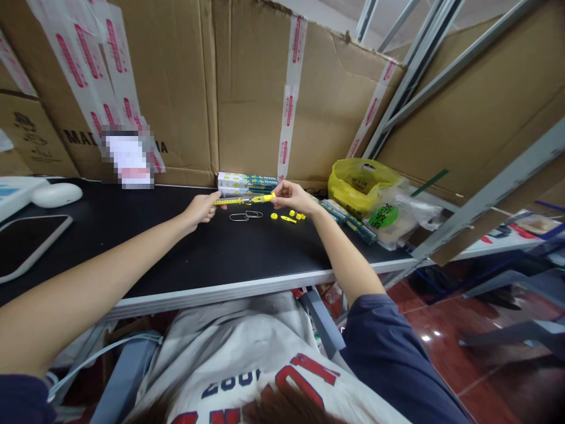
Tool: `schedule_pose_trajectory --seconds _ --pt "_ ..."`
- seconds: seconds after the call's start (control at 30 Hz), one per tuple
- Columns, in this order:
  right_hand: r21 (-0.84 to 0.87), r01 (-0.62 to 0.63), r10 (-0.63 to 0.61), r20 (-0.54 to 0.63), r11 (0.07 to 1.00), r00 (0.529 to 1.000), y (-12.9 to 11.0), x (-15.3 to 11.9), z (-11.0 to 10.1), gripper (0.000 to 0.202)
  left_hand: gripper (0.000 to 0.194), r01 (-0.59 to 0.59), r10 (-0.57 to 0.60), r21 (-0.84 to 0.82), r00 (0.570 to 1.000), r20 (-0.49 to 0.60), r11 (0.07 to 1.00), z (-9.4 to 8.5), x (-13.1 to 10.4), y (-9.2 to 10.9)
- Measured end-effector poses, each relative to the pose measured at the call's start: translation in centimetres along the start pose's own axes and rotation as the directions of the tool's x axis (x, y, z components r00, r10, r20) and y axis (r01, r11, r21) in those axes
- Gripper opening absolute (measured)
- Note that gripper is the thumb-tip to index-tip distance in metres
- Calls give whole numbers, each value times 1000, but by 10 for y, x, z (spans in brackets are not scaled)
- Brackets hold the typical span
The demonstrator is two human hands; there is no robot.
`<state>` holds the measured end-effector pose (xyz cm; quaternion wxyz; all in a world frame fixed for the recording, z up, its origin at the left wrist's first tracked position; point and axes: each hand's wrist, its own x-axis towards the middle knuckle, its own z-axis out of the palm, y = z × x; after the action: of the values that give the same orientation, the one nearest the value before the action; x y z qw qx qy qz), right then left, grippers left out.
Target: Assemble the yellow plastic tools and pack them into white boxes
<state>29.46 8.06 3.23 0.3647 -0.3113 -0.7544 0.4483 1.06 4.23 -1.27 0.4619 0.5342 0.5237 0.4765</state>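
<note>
Left hand (203, 210), right hand (288, 195) clamped on 1 yellow tool (245, 201); nearer: 2 wire loops (247, 216) left, about 5 yellow pieces (288, 219) right.

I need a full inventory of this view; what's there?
Pen-like tool: one, yellow with a clearer middle, between the hands
Small parts: several, yellow, below the right hand
Wire clips: two, silvery, below the tool
Stacked boxes: several, white and green, behind the hands
Flat boxes: several, green, right
Bag: one, yellow, right
Clear bag: one, green label, beside it
Phone-like slab: one, dark with pale rim, left
Rounded object: one, white, far left
Cardboard: several panels, brown, behind
Tabletop: one, black, underneath
Left hand: one, bare, tool's left end
Right hand: one, bare, tool's right end
</note>
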Motion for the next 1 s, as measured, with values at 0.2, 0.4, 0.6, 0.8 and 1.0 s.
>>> schedule_pose_trajectory --seconds 0.2,0.4,0.6,0.8,1.0 --pt "-67 76 -76 -11 995 997 2 2 -1 48 36 15 -15 -5 1000 0 1000 1 0 1" --pt "-103 92 -95 -16 990 995 1 1 1 43 38 7 -7 -12 1000 5 1000 0 -1 1" --pt "-36 20 -20 21 999 1000 0 0 4 43 39 4 -4 -18 1000 -3 1000 2 -4 4" --pt "-28 -3 4 48 1000 999 1 -1 8 36 38 -14 14 -15 1000 -4 1000 2 -2 0" --pt "7 21 -21 55 1000 998 7 1 13 32 38 -13 13 -6 1000 -25 1000 2 -3 2"
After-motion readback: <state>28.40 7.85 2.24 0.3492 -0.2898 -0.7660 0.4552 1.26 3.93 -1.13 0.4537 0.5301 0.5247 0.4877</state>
